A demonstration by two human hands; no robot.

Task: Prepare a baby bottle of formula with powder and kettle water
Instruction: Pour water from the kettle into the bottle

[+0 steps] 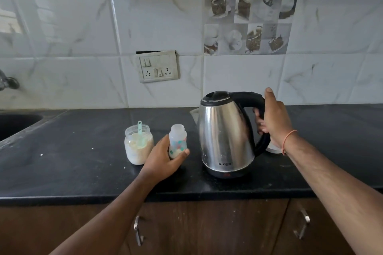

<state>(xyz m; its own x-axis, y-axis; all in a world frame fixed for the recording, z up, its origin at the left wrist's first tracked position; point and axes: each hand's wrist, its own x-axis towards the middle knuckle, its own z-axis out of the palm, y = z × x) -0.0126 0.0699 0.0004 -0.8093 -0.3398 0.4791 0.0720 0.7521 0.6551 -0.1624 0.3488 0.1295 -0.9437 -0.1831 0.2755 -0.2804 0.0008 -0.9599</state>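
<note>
- At the far left edge of the frame, a dark sink point(16, 124) is cut into the black countertop point(83, 172), with a tap point(8, 83) on the tiled wall above it.
- Left of centre, an open jar of pale formula powder point(138, 145) stands on the counter, a teal scoop point(140, 136) propped inside with its handle rising past the rim.
- Just right of the jar, the left hand point(163, 161) grips the baby bottle point(177, 141) low on its body, fingers curled behind it and thumb across the front; the bottle stands upright and uncapped, a little pale powder at its bottom.
- Above, on the wall at centre, a switch-and-socket plate point(158, 66) hangs slightly askew.
- Right of centre, a steel electric kettle point(223, 136) sits on the counter, lid closed, spout toward the bottle.
- The right hand point(273, 118) wraps the kettle's black handle point(259, 105), fingers curled through it, thumb raised; an orange thread point(288, 141) circles the wrist.
- Along the bottom, wooden cabinet doors point(207, 230) carry metal pulls.
</note>
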